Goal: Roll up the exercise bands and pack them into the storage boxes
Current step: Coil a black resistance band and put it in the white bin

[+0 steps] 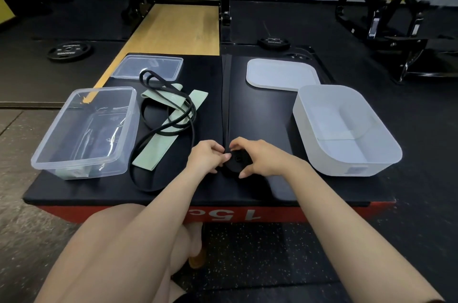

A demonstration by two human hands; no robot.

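Observation:
A black exercise band [226,94] lies stretched away from me down the middle of the black platform [260,114], and its near end is wound into a small roll [236,160]. My left hand [207,156] pinches the roll from the left. My right hand [255,157] curls round it from the right. A pale green flat band [164,129] and a thin black loop band [171,109] lie tangled left of centre. A clear storage box [62,151] stands at the left, a white storage box [347,129] at the right.
The clear lid [148,67] lies at the back left and the white lid [280,73] at the back right. Weight plates [69,51] lie on the gym floor and a yellow rack stands behind. The platform's red front edge [223,213] is near my knees.

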